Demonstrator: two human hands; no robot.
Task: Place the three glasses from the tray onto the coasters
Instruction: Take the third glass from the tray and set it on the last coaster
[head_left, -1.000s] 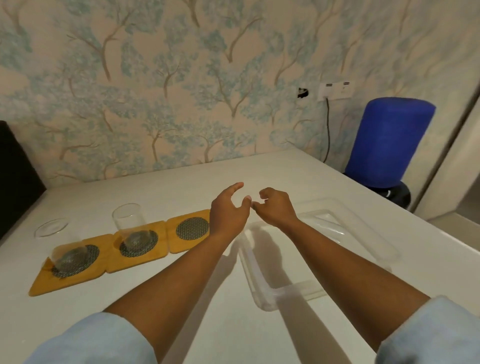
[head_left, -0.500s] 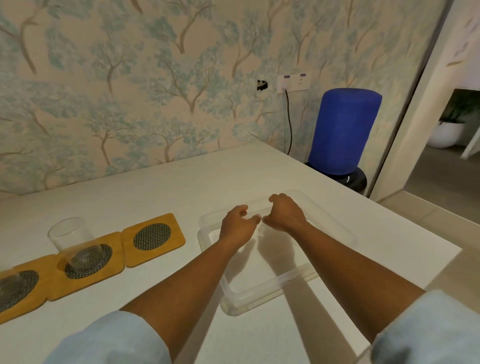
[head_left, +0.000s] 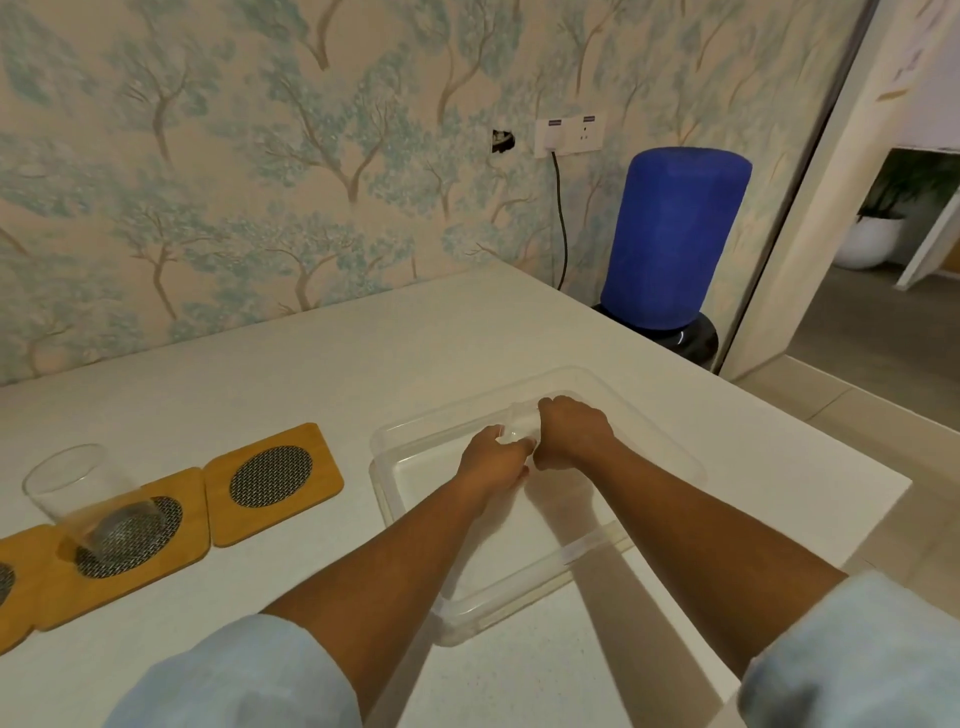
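Both hands met inside the clear plastic tray (head_left: 395, 499), the left hand (head_left: 493, 460) and right hand (head_left: 571, 431) closed around the third glass (head_left: 519, 423). Another glass (head_left: 78, 493) stood on the middle bamboo coaster (head_left: 130, 540); the nearest coaster (head_left: 272, 480) lay bare.

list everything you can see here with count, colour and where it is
tray: 1, clear plastic, on the table right of the coasters
glass in tray: 1, clear, between both hands
glass on coaster: 1, clear, on the middle coaster
coasters: 3, wooden with dark mesh, in a row at left; the rightmost one bare
table: 1, white
water bottle: 1, blue, beyond the table
wall socket: 1, white
left hand: on the glass
right hand: on the glass
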